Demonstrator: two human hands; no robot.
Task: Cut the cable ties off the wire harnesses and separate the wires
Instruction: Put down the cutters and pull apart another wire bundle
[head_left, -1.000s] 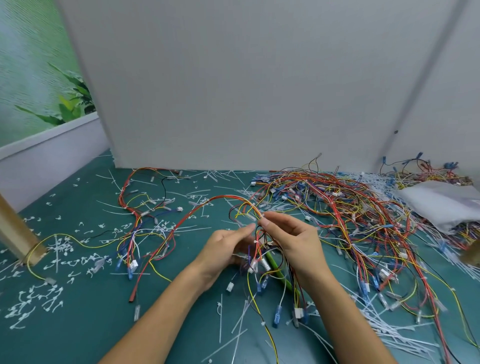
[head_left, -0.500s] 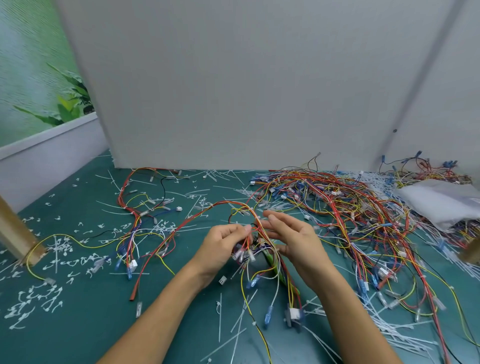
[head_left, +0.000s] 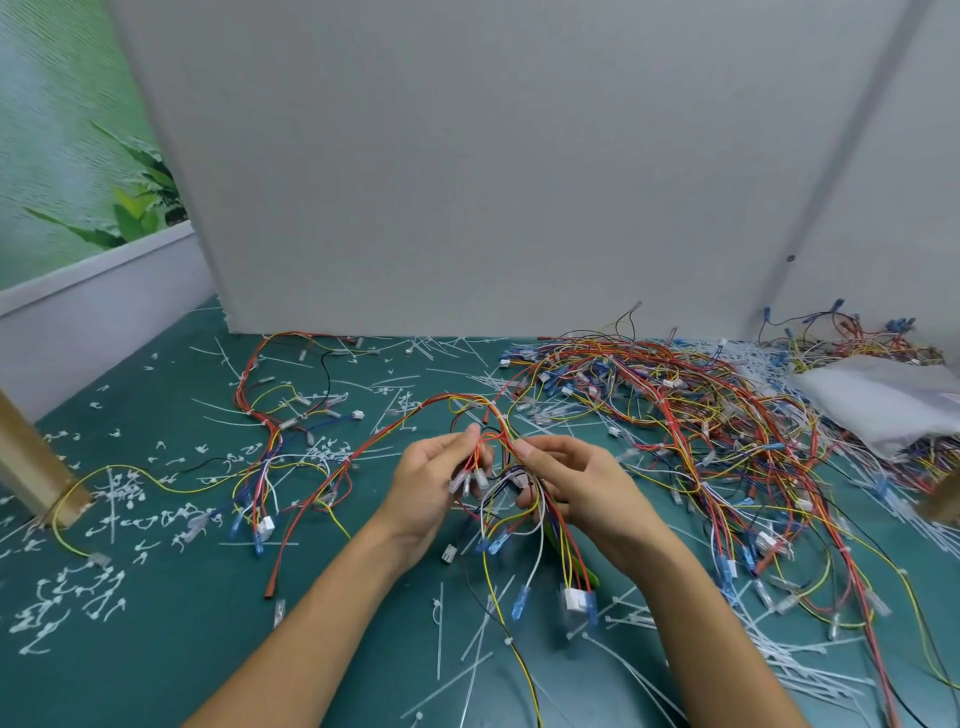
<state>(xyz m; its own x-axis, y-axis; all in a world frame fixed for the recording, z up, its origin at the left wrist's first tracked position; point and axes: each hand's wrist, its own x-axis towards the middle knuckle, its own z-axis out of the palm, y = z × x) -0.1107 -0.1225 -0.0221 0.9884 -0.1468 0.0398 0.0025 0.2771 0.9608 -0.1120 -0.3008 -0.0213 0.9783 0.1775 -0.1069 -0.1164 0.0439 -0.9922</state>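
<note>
The left grip (head_left: 436, 483) and right grip (head_left: 576, 488) each pinch strands of the thin multicoloured wire harness (head_left: 566, 556); draw them apart slowly so the clear-sleeved terminals (head_left: 467, 480) do not snag.

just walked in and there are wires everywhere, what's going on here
A person is working through wire harnesses on a green mat. The left hand and right hand both hold one wire harness over the mat, pinching its wires near the top of a loop while connectors dangle below. A big tangled pile of harnesses lies to the right and a smaller bunch to the left. Cut cable ties litter the mat.
</note>
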